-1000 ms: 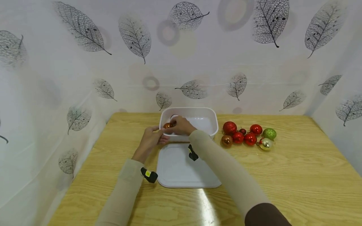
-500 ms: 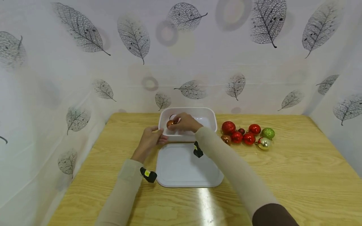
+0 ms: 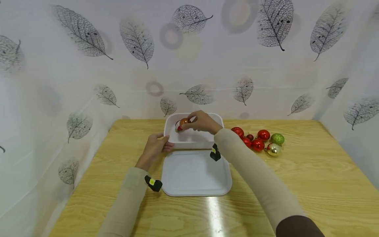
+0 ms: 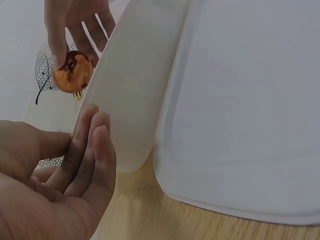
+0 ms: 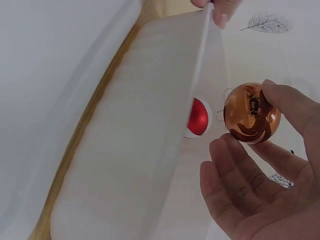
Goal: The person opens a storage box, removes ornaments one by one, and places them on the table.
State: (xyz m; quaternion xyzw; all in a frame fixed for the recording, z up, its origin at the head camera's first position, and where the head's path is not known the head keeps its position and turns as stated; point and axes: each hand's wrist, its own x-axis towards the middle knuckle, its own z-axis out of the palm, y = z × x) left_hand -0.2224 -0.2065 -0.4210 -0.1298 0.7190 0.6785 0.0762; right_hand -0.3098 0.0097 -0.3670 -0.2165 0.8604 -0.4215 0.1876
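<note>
My right hand (image 3: 204,121) pinches a shiny orange Christmas ball (image 3: 185,122) between thumb and fingers, over the left part of a white plastic box (image 3: 192,145). A thin wire loop sticks out of the ball in the right wrist view. Inside the box, a red ball (image 5: 198,117) shows, partly hidden behind the wall. With its thumb and fingers on either side of the rim, my left hand (image 3: 155,144) grips the box's near left corner. In the left wrist view the orange ball (image 4: 73,74) hangs just beyond the rim.
A flat white lid (image 3: 196,172) lies in front of the box. To the right, several red balls (image 3: 258,144) lie grouped with a green glittery ball (image 3: 277,139) and a gold-and-white ball (image 3: 273,149) on the wooden table (image 3: 311,177). A leaf-patterned curtain (image 3: 195,65) stands behind.
My right hand has lifted the orange ball from the box's left corner, up and a little to the right. My left hand has stayed on the rim. The head view has shifted slightly.
</note>
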